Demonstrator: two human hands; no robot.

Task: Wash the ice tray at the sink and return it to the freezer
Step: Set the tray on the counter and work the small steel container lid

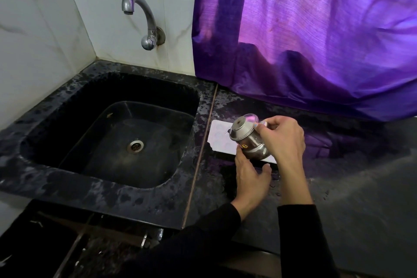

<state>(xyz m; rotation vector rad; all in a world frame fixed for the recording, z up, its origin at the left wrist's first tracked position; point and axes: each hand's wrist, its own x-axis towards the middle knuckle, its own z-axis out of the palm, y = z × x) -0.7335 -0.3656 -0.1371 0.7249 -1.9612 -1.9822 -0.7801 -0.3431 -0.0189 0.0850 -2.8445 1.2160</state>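
Note:
The white ice tray (220, 140) lies flat on the black counter just right of the sink (108, 133). Over it my right hand (282, 140) grips a small steel pot (247, 140), tipped on its side with its lidded top pointing left and up. My left hand (250, 176) is below the pot at the tray's near edge; its thumb touches the pot's underside and its fingers are spread. The pot and my hands hide most of the tray's right half.
A chrome tap (144, 18) juts from the tiled wall above the black sink, with no water running. A purple curtain (304, 29) hangs down onto the counter (338, 165) behind my hands. The counter surface looks wet and speckled.

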